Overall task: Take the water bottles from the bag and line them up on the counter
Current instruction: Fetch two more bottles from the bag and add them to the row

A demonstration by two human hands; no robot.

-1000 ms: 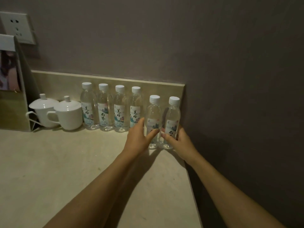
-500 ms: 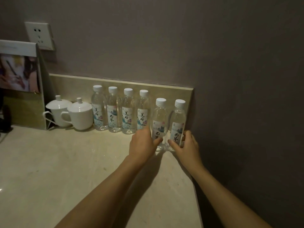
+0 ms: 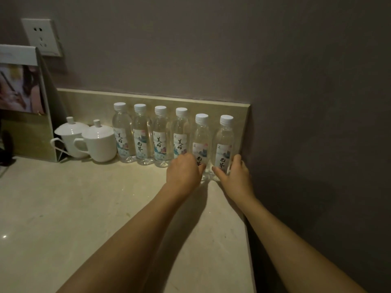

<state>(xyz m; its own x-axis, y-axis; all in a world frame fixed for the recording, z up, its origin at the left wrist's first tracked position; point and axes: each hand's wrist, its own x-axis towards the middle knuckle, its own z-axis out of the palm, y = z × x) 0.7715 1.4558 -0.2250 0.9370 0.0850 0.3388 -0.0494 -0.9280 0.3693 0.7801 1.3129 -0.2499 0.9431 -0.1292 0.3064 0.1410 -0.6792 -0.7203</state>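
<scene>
**A:** What is standing on the counter (image 3: pixel 84 208)?

**B:** Six clear water bottles with white caps are standing upright in a row along the low beige backsplash (image 3: pixel 148 100). The four on the left are sitting right against it, side by side. The fifth bottle (image 3: pixel 202 140) and the sixth bottle (image 3: pixel 225 142) are standing slightly nearer the viewer, beside the dark side wall (image 3: pixel 317 123) at the counter's right end.

**A:** And what are the hands doing?

**B:** Both bare arms are reaching forward. The left hand (image 3: pixel 184 171) is curling round the lower part of the fifth bottle, its thumb lying across the label. The right hand (image 3: pixel 236 176) is wrapping the base of the sixth bottle, thumb on the near side and fingers going round the far side by the wall. Both bottles are resting on the counter, almost touching each other.

**A:** Anything else nearby?

**B:** Two white lidded cups (image 3: pixel 99 142) are sitting just left of the row, handles pointing left. Further left, a standing card holder (image 3: pixel 23 102) with a picture is leaning at the edge of view, and a white wall socket (image 3: pixel 42 37) is showing above it. The light is dim.
</scene>
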